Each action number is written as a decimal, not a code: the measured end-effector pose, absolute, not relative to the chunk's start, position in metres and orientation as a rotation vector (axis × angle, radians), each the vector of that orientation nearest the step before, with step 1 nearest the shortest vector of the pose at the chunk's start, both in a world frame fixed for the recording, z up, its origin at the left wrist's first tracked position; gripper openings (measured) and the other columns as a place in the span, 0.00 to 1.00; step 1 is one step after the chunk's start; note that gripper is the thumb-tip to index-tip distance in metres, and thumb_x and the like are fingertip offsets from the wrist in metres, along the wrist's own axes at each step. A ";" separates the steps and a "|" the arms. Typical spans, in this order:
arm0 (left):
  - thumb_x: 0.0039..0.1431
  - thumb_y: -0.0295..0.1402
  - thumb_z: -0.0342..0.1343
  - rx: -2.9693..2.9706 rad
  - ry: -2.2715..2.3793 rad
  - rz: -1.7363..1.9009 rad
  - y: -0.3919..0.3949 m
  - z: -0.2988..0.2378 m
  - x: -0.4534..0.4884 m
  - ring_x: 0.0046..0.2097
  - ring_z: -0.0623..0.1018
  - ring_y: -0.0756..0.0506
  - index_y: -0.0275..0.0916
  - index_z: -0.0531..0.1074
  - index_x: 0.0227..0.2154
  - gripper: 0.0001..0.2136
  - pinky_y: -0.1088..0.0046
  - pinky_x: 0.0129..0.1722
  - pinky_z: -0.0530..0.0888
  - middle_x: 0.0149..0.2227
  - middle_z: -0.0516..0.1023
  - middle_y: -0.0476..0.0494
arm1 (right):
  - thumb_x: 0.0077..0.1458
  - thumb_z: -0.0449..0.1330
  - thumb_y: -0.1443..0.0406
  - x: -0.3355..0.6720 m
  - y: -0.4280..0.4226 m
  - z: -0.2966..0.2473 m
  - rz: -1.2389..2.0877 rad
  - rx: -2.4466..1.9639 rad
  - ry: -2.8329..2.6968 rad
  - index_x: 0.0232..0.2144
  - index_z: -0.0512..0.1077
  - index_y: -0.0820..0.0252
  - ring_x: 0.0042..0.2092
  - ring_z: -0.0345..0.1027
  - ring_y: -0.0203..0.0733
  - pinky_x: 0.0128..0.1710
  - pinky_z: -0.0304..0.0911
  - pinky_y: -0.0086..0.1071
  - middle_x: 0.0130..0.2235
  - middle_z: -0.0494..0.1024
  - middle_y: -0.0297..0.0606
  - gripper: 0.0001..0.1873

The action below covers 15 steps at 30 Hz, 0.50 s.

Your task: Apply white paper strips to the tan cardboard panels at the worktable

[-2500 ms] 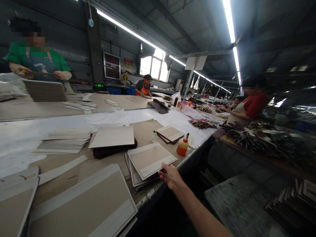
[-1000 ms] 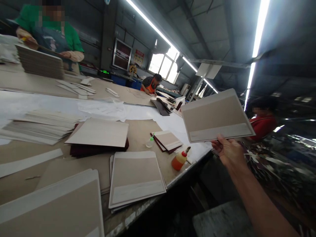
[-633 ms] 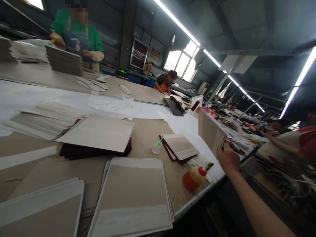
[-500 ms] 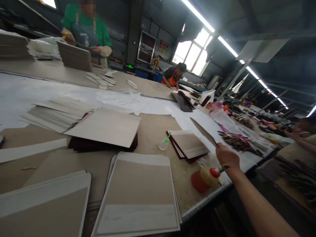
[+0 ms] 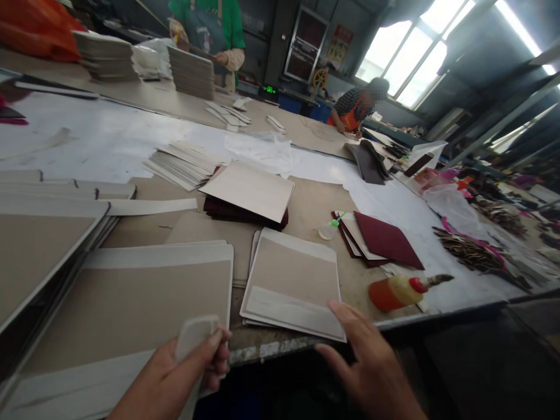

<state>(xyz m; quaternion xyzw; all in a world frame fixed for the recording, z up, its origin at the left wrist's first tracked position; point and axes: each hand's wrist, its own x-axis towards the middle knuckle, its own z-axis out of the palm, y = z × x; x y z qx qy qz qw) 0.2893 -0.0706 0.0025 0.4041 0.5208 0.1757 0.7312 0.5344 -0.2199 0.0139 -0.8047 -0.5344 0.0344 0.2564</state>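
Left of orange bottle [image 5: 391, 293], beige panels [image 5: 292, 271] sit stacked (two at least), long axis hard to call tbh. Right hand [image 5: 368, 357] is nearer: fingers spread, holding nothing; panels ahead-left, index tip over edge, can't tell if touching. Left hand [image 5: 186, 367], farther from bottle, grips pale strip [image 5: 193, 335]. Count: one orange bottle, one strip, one maroon-side-up panel [image 5: 387, 239] just beyond bottle.
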 end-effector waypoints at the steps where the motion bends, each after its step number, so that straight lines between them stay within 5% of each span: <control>1: 0.35 0.49 0.62 0.852 1.147 0.376 -0.067 0.008 0.296 0.26 0.74 0.47 0.35 0.72 0.28 0.22 0.76 0.24 0.72 0.24 0.75 0.46 | 0.44 0.64 0.58 0.522 -0.207 0.002 0.157 -2.147 -1.534 0.52 0.65 0.47 0.54 0.60 0.55 0.53 0.58 0.47 0.53 0.68 0.38 0.30; 5: 0.39 0.45 0.60 0.843 1.099 0.377 -0.061 0.020 0.307 0.26 0.74 0.49 0.34 0.70 0.28 0.18 0.76 0.26 0.72 0.25 0.75 0.45 | 0.49 0.61 0.65 0.521 -0.182 -0.024 0.088 -2.124 -1.768 0.52 0.65 0.53 0.55 0.58 0.55 0.52 0.59 0.48 0.53 0.67 0.43 0.26; 11: 0.34 0.48 0.62 0.856 0.994 0.434 -0.067 0.013 0.295 0.24 0.74 0.48 0.35 0.69 0.25 0.21 0.73 0.24 0.73 0.22 0.74 0.47 | 0.56 0.52 0.66 0.537 -0.185 -0.026 -0.491 -2.034 -2.288 0.47 0.67 0.68 0.48 0.66 0.54 0.44 0.67 0.43 0.47 0.72 0.54 0.17; 15: 0.30 0.50 0.63 0.873 0.949 0.440 -0.069 0.014 0.287 0.22 0.73 0.48 0.34 0.69 0.23 0.23 0.73 0.22 0.72 0.19 0.73 0.47 | 0.57 0.49 0.71 0.530 -0.178 -0.023 -0.845 -1.891 -2.381 0.43 0.69 0.71 0.48 0.66 0.54 0.50 0.59 0.54 0.43 0.74 0.55 0.14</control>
